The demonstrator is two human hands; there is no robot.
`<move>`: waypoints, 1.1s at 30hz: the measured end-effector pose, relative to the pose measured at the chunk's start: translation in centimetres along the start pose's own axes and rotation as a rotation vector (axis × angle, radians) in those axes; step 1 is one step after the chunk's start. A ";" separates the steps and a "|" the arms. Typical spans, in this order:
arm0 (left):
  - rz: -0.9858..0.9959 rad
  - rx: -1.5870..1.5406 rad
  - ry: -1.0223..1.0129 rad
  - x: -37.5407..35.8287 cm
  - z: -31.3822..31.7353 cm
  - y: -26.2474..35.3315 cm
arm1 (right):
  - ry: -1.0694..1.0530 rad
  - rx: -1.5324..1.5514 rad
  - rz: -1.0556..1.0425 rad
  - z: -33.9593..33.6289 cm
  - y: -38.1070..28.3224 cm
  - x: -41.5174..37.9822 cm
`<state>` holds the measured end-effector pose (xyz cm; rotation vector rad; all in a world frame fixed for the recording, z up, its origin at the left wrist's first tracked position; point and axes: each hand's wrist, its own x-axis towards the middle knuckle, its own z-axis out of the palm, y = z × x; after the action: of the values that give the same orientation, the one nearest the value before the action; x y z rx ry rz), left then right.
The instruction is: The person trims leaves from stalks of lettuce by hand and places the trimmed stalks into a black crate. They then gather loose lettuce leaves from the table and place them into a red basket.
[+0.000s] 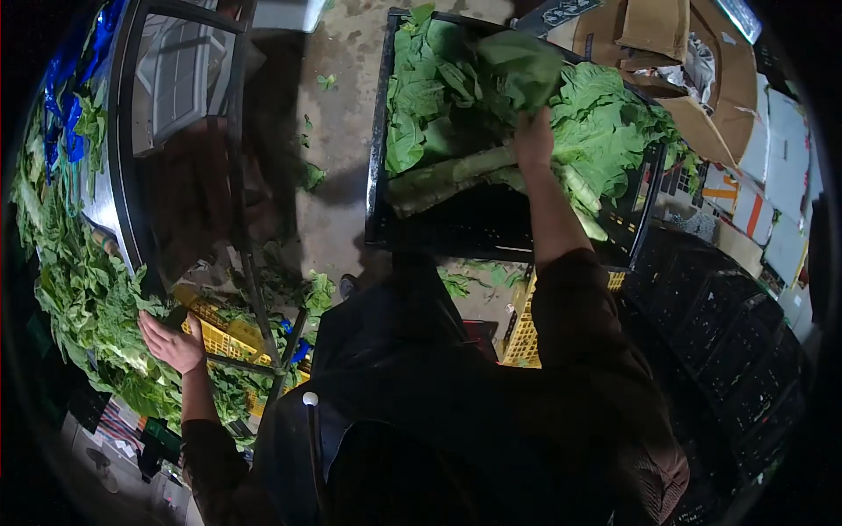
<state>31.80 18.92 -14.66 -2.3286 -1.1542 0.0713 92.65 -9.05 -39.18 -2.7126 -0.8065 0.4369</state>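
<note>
A black plastic crate (456, 224) in front of me holds stem lettuce (605, 105) with broad green leaves and thick pale stems. My right hand (533, 140) is inside the crate, closed around the leafy end of a stem lettuce; its leaves (517, 66) are blurred, and the fingers are partly hidden. Another thick pale stem (456, 180) lies across the crate beside this hand. My left hand (174, 340) is open, fingers stretched out, at the edge of a large heap of leafy greens (83, 298) on the left. I see nothing held in it.
A dark metal frame (239, 167) stands between the heap and the crate. Yellow crates (232, 329) sit low on the left, another yellow crate (524, 329) under the black one. Stacked black crates (702, 316) are at right, torn cardboard boxes (653, 31) behind. Loose leaves (311, 175) litter the floor.
</note>
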 end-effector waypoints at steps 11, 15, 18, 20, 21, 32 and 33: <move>0.032 -0.053 0.065 0.3 -0.2 -0.1 | -0.077 0.858 -0.067 -3.9 -13.3 -5.8; -0.169 -0.171 -0.163 0.8 -2.2 0.4 | -0.771 0.427 -0.708 -4.7 -21.1 -13.4; -0.261 -0.233 -0.221 0.5 -2.5 0.0 | -0.894 0.354 -0.749 -7.0 -25.5 -14.4; -0.272 -0.322 -0.195 0.4 -2.8 -0.3 | -0.703 0.529 -0.765 -6.3 -26.6 -13.3; -0.284 -0.344 -0.185 0.4 -3.1 -0.3 | -0.695 0.588 -0.629 -8.1 -29.1 -13.0; -0.377 -0.672 -0.004 -3.7 -6.4 -2.0 | -0.695 1.027 -0.919 -12.6 -56.8 -24.8; -0.441 -0.676 0.049 -5.5 -7.3 -2.5 | -0.707 1.029 -0.967 -12.0 -58.9 -27.5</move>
<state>28.52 12.86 -8.21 -2.5177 -1.8510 -0.6190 46.65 20.71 -2.23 -1.0290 -1.3937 1.1403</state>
